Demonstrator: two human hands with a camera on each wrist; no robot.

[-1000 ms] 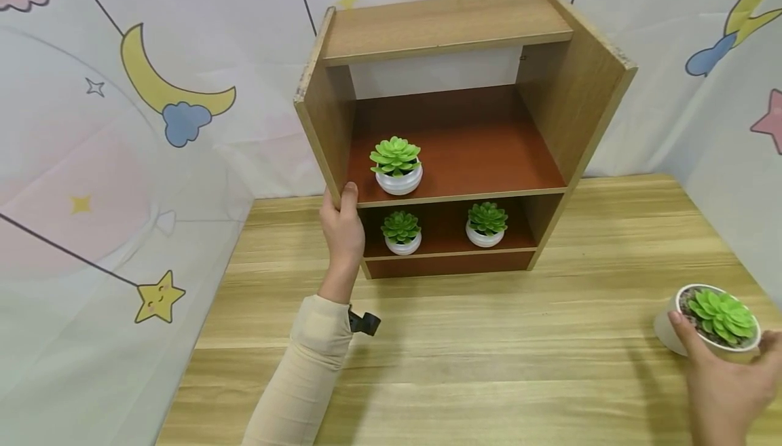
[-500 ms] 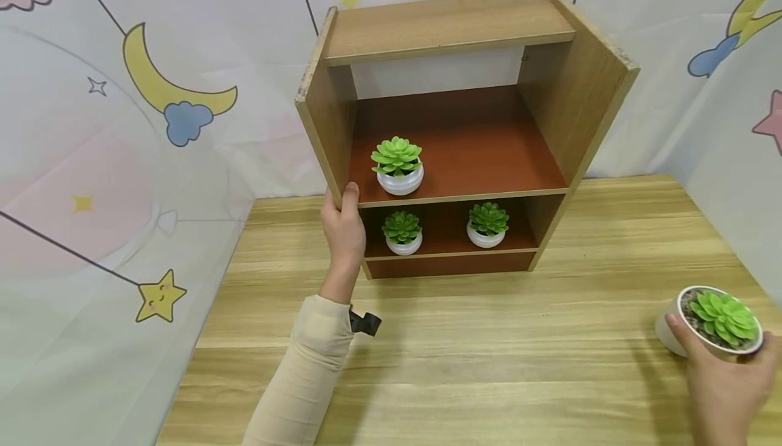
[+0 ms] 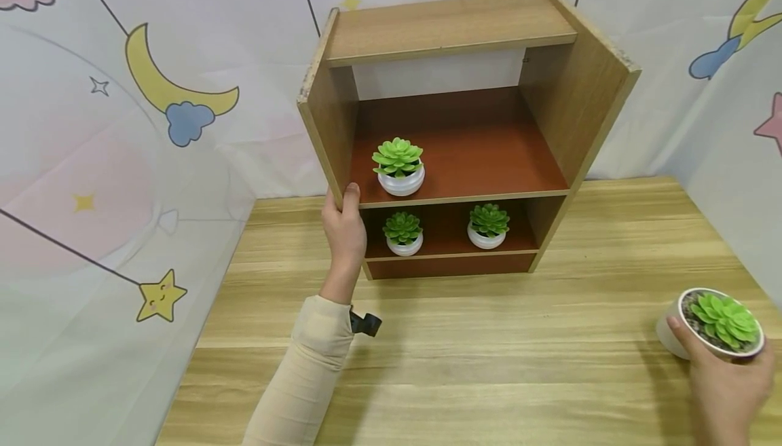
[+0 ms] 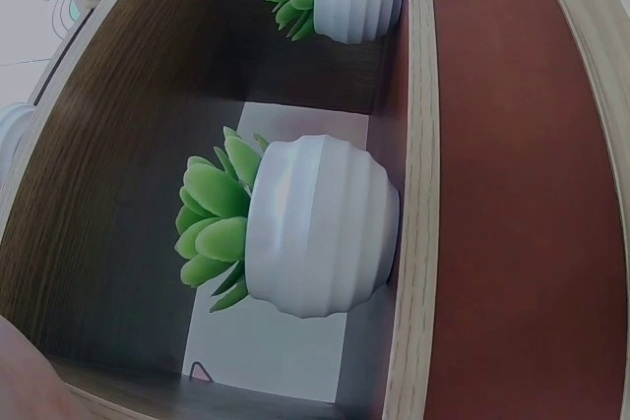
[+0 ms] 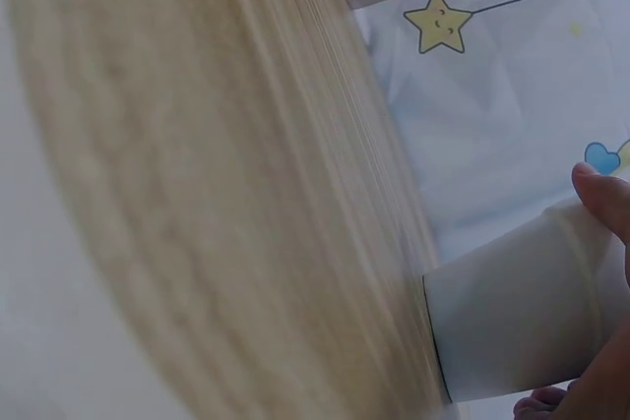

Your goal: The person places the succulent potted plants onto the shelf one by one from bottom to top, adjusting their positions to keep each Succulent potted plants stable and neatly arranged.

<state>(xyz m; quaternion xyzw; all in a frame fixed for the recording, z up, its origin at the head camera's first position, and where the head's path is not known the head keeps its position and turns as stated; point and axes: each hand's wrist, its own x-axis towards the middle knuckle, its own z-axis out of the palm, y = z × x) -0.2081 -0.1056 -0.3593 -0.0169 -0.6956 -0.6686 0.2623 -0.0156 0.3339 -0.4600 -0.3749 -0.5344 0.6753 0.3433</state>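
Observation:
My left hand [image 3: 346, 235] grips the front edge of the left side panel of a wooden shelf unit [image 3: 586, 93], thumb at the middle shelf's height. On the far right, my right hand [image 3: 730, 381] holds a larger white pot with a green succulent [image 3: 725, 320], thumb and fingers around its sides. Its base stands on the table in the right wrist view, where the pot [image 5: 517, 307] shows from the side. One small potted succulent [image 3: 400, 180] sits at the left of the middle shelf. Below are two more, a left succulent [image 3: 404, 246] and a right succulent [image 3: 487, 234].
The shelf unit stands at the back of the wood-grain table [image 3: 489, 358], near a printed cloth backdrop [image 3: 256, 120]. Another cloth side [image 3: 733, 154] borders the table on the right. A black strap [image 3: 365, 324] is on the left wrist.
My right hand's fingers have settled a little closer around the large pot. The head view has drifted very slightly; the left hand keeps its grip, and the shelf and small plants stay put.

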